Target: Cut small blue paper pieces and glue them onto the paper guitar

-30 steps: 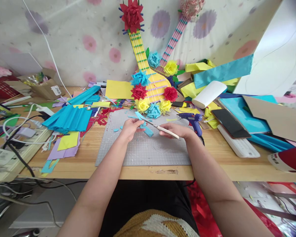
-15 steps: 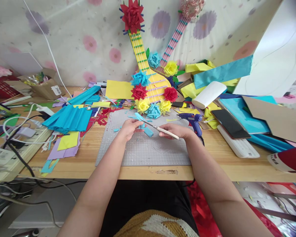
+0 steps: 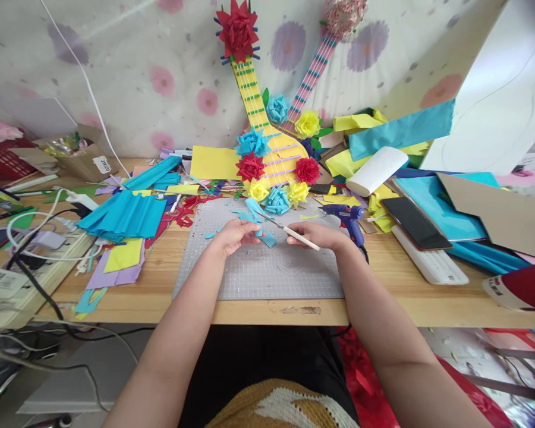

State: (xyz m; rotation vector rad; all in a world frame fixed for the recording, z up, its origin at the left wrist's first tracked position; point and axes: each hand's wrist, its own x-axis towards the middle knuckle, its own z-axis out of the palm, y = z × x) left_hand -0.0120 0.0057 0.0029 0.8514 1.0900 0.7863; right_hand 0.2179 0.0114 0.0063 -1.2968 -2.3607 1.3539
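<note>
My left hand (image 3: 238,236) pinches a small strip of blue crepe paper (image 3: 253,208) above the grey cutting mat (image 3: 249,279). My right hand (image 3: 314,233) is closed on the white handles of a pair of scissors (image 3: 299,236). The blades point up and left, reaching the blue strip at my left fingertips. On the mat under the blades lies a flat blue paper piece (image 3: 268,240), with more blue scraps scattered around my left hand. Beyond the mat leans a yellow paper guitar (image 3: 267,134) trimmed with red, blue and yellow paper flowers.
A blue glue gun (image 3: 348,220) rests by the mat's right edge. Farther right lie a black phone (image 3: 415,223), a white oblong case (image 3: 378,171) and a red cup (image 3: 521,288). Folded blue crepe paper (image 3: 127,214) and a power strip with cables (image 3: 49,270) occupy the left.
The scissors and both hands have shifted slightly to the left. The blue strip at my left fingertips looks shorter and stands more upright than before.
</note>
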